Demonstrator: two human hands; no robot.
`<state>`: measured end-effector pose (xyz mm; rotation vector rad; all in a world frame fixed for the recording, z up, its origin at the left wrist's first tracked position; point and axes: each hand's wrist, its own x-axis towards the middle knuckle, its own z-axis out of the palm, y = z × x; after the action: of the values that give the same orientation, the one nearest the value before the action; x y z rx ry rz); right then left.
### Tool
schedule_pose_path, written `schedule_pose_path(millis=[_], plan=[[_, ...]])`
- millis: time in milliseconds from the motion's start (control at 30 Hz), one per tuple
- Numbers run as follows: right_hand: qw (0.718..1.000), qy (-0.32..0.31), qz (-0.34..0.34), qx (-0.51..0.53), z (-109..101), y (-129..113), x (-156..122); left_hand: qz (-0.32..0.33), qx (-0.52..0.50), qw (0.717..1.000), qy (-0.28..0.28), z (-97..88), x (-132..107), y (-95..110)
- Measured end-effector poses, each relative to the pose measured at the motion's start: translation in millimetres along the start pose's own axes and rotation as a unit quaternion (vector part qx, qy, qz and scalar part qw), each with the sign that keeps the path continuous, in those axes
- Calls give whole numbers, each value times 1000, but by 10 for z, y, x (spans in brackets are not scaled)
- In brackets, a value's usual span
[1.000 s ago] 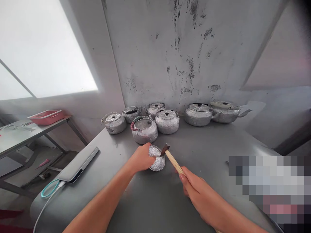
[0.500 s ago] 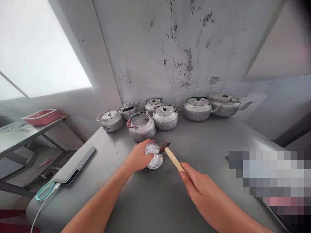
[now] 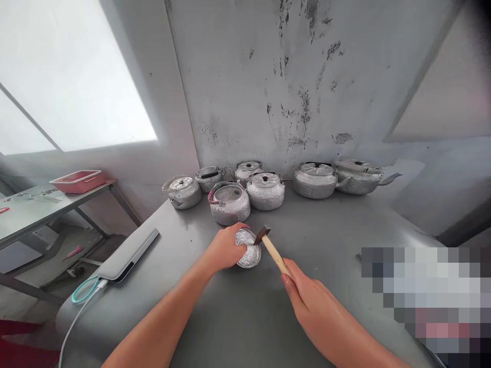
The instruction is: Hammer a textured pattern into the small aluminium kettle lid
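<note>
My left hand [image 3: 229, 246] grips the near-left rim of a round, dented metal lid [image 3: 251, 255], its thumb over the inner face. The lid is tilted, with its crinkled silvery side toward me. In my right hand [image 3: 301, 289] is a hammer [image 3: 274, 250], fingers wrapped round its pale wooden handle. The hammer's dark head is at the lid's right edge; whether it touches the metal I cannot tell. Just behind the lid stands a lidless kettle [image 3: 232, 207] with a red and dark wrapped handle.
Several more dented kettles [image 3: 266, 197] line the back of the grey table [image 3: 238, 327] by the stained wall. A white power bank [image 3: 128, 255] with a cable lies at left. Beyond it, a side table holds a pink basket [image 3: 79, 183]. A pixelated patch covers the right edge.
The whole view has shifted slightly, so things appear a little further right and lower. Both hands keep their holds on the lid and the hammer, with the hammer head still by the lid's edge.
</note>
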<state>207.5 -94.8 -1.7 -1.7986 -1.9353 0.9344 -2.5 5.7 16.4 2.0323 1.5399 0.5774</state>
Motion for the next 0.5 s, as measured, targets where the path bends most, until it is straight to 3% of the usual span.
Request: schedule_pose_path(millis=[500], plan=[[1000, 1, -13, -18, -32, 8, 28, -14, -58, 998, -10, 29, 59, -102]])
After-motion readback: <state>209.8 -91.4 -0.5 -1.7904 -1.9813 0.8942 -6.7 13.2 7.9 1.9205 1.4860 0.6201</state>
